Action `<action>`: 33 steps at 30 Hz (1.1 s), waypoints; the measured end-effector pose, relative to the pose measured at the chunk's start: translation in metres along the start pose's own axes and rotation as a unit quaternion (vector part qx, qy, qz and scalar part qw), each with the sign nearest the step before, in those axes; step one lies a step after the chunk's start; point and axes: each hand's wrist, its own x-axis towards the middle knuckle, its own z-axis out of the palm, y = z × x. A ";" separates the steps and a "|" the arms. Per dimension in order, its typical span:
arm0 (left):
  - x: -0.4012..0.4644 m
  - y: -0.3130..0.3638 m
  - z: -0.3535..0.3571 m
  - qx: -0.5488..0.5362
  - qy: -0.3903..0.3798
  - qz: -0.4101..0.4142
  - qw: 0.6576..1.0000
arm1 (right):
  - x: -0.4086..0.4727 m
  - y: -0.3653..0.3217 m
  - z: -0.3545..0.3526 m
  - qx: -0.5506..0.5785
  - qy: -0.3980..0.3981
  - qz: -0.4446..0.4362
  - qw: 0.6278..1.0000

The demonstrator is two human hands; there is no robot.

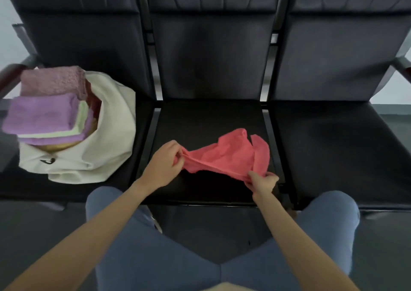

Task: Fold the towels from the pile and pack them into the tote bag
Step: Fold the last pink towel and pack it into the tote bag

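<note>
Fuzzy matt red cloth towel [231,155], smooth cream canvas tote bag [111,135], dark leathery seat [200,117]

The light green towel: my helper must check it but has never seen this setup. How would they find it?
On the leftmost black seat lies a cream tote bag with folded towels stacked in its mouth. The light green towel is the thin pale layer sandwiched between purple towels, the stack's only green.

1. A coral-pink towel [224,155] lies crumpled and unfolded on the middle black seat, one edge pulled taut along its near side.
2. A cream tote bag [106,139] slumps on the left seat, mouth open.
3. Folded towels [46,112], purple, pale green and dusty pink, are stacked in the bag's mouth, sticking out.
</note>
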 end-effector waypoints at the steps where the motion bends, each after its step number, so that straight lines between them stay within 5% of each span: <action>1: -0.008 -0.008 0.000 0.021 -0.010 0.005 1.000 | 0.001 0.009 -0.003 -0.035 0.003 -0.013 0.999; 6: -0.031 -0.032 -0.005 0.061 0.039 -0.040 0.997 | 0.013 0.026 -0.021 -0.184 0.017 -0.060 0.981; 12: -0.046 -0.066 0.017 0.041 -0.062 -0.235 0.969 | 0.034 0.028 -0.026 -0.469 -0.083 -0.139 0.868; 20: -0.041 -0.084 0.051 0.036 -0.128 -0.288 0.948 | 0.048 0.021 -0.014 -0.474 -0.091 -0.230 0.845; 29: -0.028 -0.091 0.086 0.147 -0.050 -0.158 0.975 | 0.081 -0.015 0.014 -0.471 -0.090 -0.316 0.819; 33: -0.023 -0.095 0.102 0.094 -0.047 -0.258 0.960 | 0.104 -0.027 0.024 -0.477 -0.120 -0.314 0.812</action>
